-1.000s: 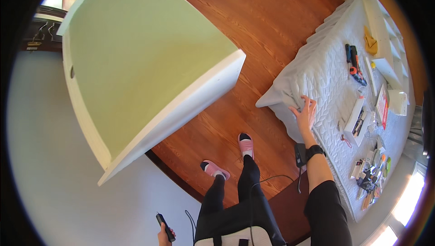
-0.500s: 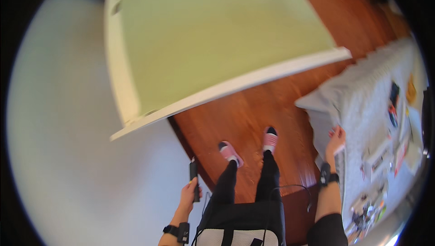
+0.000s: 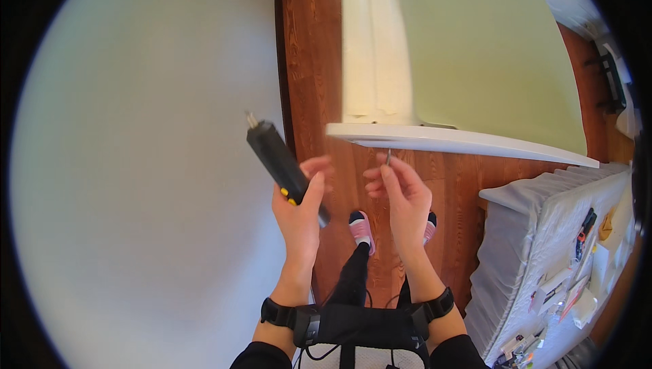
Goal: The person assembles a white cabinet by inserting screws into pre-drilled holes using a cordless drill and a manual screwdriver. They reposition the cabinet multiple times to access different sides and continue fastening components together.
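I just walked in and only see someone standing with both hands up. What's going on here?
A person stands on a wood floor. Their left hand grips a black stick-shaped power tool with yellow buttons, its tip pointing up and away. The right hand pinches a small thin metal bit upright between the fingertips, apart from the tool. Ahead lies a pale green panel with a white edge; a covered table with assorted tools stands to the right.

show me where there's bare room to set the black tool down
Free: the pale grey rug left of the left hand, and the green panel beyond the right hand. Crowded: the white padded table at right, its far end littered with small tools.
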### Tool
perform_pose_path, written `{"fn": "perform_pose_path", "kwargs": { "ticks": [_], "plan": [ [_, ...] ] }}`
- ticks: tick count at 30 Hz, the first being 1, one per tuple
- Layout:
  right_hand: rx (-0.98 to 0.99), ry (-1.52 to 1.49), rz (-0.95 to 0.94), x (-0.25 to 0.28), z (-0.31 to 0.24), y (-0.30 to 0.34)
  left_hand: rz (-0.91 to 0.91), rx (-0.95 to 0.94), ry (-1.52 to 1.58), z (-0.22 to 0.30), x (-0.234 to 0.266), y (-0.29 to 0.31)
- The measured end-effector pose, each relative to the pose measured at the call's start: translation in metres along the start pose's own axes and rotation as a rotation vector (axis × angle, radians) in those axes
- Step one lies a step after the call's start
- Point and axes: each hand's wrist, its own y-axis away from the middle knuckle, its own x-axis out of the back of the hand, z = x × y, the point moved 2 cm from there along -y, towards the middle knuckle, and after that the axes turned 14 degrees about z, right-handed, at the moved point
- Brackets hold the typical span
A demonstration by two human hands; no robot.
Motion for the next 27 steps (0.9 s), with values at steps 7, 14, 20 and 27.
{"fn": "perform_pose_path", "kwargs": {
  "ticks": [7, 14, 20, 27],
  "plan": [
    [0.107, -0.006, 0.11, -0.028, -0.008, 0.001, -0.163, -0.064, 0.057, 0.024, 0.005, -0.017],
    [0.061, -0.009, 0.138, -0.03, -0.011, 0.0, -0.191, 0.084, 0.192, 0.022, 0.005, -0.046],
    [0.019, 0.024, 0.155, -0.037, -0.023, 0.001, -0.258, 0.076, 0.035, 0.03, -0.025, -0.078],
    [-0.121, 0.062, 0.076, -0.033, -0.037, -0.013, -0.36, 0.21, -0.165, 0.039, -0.06, -0.114]
  ]
}}
